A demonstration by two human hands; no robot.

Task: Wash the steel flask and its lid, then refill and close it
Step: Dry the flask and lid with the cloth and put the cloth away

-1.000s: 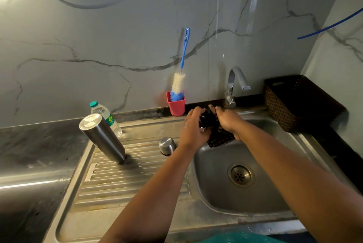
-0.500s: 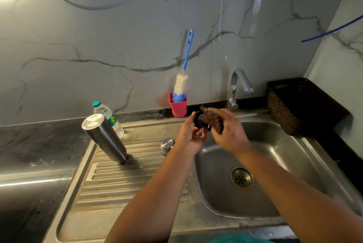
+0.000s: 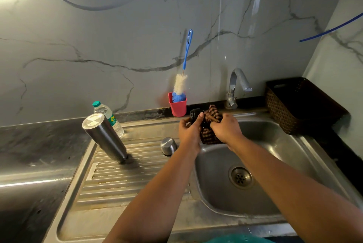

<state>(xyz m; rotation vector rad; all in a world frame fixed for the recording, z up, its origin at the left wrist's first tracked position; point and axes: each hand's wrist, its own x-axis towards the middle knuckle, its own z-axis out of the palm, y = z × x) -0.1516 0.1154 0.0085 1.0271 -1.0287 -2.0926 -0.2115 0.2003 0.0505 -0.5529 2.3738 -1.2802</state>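
The right hand [image 3: 225,127] has bunched the checked cloth [image 3: 211,124] up against the black lid [image 3: 195,114], which the left hand [image 3: 189,130] has tilted toward 12 o'clock; a second ago the cloth hung flatter, apparently below both hands.

A steel flask [image 3: 105,138] stands upside down and tilted on the ribbed drainboard, left of centre, its flat base uppermost. Its small black lid [image 3: 194,115] sits at the frame's centre, above the basin's back edge, partly hidden
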